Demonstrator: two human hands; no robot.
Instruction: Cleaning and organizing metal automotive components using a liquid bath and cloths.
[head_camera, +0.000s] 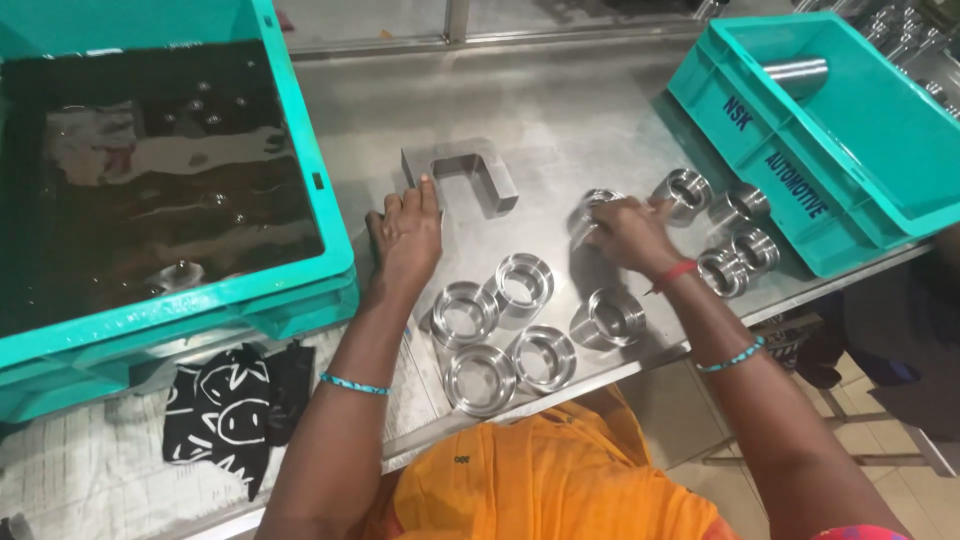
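Note:
My left hand lies flat on the steel table, its fingertips touching the near leg of a U-shaped metal block. My right hand is closed on a shiny metal ring at the table's middle. Several more machined rings lie in front of me, such as one ring near my left wrist and another ring below my right hand. Further rings cluster to the right of my right hand.
A large teal crate filled with dark liquid stands at the left. A second teal crate at the right holds a metal cylinder. A black patterned cloth lies at the table's near left edge.

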